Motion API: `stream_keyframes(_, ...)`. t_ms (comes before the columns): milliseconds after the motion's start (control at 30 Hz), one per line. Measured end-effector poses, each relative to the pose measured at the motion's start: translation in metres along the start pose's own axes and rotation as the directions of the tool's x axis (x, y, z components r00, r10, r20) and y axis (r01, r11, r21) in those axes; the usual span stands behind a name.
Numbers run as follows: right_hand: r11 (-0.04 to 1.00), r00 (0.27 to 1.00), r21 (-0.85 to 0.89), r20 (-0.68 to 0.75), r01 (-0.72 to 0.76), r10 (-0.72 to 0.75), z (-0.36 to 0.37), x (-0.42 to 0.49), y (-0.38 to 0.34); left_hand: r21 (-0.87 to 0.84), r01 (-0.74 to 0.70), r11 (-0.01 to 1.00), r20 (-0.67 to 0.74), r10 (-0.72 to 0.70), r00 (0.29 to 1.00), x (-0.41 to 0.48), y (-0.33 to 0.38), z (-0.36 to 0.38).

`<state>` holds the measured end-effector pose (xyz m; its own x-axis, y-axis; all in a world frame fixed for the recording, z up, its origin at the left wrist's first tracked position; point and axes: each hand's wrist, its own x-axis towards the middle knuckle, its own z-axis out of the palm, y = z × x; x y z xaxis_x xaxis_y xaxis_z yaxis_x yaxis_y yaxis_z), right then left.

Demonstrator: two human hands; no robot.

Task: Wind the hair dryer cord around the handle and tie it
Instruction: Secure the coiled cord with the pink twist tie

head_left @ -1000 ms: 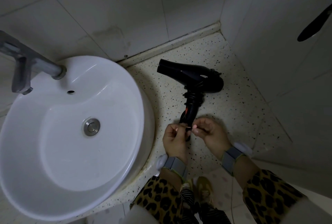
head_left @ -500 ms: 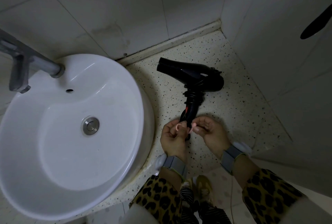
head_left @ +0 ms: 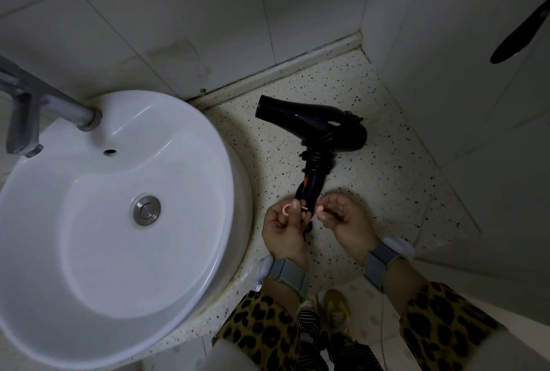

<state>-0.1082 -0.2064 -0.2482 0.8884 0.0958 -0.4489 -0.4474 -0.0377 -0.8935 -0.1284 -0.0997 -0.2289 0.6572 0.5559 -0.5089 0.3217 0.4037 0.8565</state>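
A black hair dryer [head_left: 315,125] lies on the speckled counter [head_left: 387,180], nozzle pointing left. Its black cord [head_left: 317,157] is coiled around the upper handle. The handle's lower end runs down between my two hands. My left hand [head_left: 282,230] pinches one end of a thin pink tie [head_left: 287,209], which curls into a small loop by my fingers. My right hand [head_left: 345,223] pinches the other pink end just right of the handle. The tie's middle is hidden behind the handle.
A round white basin [head_left: 208,144] with a metal drain fills the left, with a grey tap [head_left: 23,120] above it. Tiled walls close in behind and on the right. A black object [head_left: 520,34] hangs at the upper right. The counter's front edge lies under my wrists.
My hands have drawn slightly apart at the handle's end, and the pink tie now shows with a curled loop at my left fingers. The dryer has not moved.
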Motion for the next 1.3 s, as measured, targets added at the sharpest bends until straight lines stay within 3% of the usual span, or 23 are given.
stream_keyframes(700,0.999,1.000,0.028,-0.004,-0.019,0.019,0.0018,0.0021,-0.0062,0.132,-0.022,0.991,-0.024,0.026,0.999,0.0027,-0.0029,0.0045)
stream_keyframes(1300,0.996,0.999,0.086,-0.029,-0.016,0.018,0.0011,0.0003,-0.0076,0.111,-0.019,0.994,-0.042,0.023,0.999,0.0006,-0.0031,0.0074)
